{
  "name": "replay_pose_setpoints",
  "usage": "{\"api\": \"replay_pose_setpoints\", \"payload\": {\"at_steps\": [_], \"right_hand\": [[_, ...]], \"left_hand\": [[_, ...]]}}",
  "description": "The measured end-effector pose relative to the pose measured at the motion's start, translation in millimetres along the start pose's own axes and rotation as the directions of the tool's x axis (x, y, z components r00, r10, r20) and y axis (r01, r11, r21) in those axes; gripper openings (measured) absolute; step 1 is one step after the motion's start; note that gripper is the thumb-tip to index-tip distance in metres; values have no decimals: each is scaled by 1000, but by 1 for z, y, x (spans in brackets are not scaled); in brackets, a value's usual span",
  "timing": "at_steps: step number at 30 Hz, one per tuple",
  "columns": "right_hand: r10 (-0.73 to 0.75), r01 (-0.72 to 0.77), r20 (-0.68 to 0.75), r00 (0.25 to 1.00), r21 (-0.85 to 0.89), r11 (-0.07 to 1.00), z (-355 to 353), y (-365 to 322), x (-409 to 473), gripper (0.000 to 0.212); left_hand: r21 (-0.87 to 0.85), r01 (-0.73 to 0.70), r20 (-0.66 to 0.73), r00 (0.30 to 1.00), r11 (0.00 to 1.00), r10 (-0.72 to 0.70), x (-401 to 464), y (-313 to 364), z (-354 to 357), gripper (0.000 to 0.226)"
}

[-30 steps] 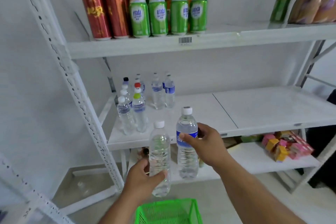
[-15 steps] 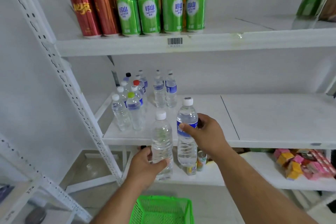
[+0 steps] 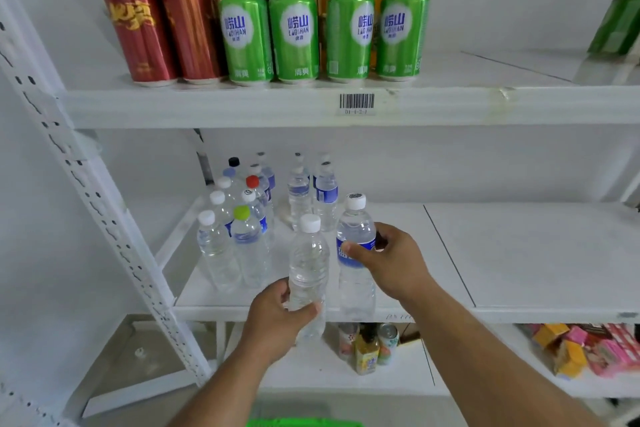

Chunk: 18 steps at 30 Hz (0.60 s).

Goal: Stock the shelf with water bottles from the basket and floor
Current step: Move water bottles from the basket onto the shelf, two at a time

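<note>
The left hand [image 3: 277, 317] has its grip curled round the lower part of a clear, unlabelled water bottle [image 3: 308, 274] with a white cap, held upright at the near edge of the middle shelf [image 3: 519, 253]; its base hangs in front of the shelf lip, and I cannot tell whether it touches the shelf. Just to its right, the right hand [image 3: 391, 260] pinches a blue-labelled water bottle [image 3: 356, 253] at the label, thumb on the near side and fingers wrapped behind. This bottle stands upright at the near edge of the shelf, close beside the clear one.

Farther back and to the left on the same shelf stands a cluster of stocked bottles [image 3: 242, 218] with white, red, green and black caps. The upper shelf [image 3: 242, 107] carries green cans [image 3: 294, 35], red cans [image 3: 138, 10] and glass bottles behind them. A strip of the green basket [image 3: 301, 422] shows at the bottom edge. The lower shelf [image 3: 311, 371] holds small drinks [image 3: 367, 347] and, to the right, coloured packets [image 3: 588, 347].
</note>
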State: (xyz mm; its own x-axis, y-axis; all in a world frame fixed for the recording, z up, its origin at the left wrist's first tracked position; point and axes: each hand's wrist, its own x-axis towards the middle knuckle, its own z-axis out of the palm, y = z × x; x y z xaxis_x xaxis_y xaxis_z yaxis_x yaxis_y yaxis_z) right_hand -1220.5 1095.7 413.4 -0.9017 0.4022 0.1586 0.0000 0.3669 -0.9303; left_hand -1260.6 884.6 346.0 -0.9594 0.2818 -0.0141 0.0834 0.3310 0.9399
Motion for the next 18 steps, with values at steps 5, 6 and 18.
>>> {"api": "replay_pose_setpoints", "payload": {"at_steps": [5,6,18], "right_hand": [[14,-15,-17,1000,-46,999,16,3,27,21],[17,-17,-15,1000,-52,999,18,3,33,22],[69,-68,28,997,-29,997,38,35,115,15]], "left_hand": [[12,-11,12,1000,1000,11,40,-13,-1,26],[13,-5,13,1000,1000,5,47,-15,-1,26],[29,50,-96,994,998,-47,137,-44,25,42]]}}
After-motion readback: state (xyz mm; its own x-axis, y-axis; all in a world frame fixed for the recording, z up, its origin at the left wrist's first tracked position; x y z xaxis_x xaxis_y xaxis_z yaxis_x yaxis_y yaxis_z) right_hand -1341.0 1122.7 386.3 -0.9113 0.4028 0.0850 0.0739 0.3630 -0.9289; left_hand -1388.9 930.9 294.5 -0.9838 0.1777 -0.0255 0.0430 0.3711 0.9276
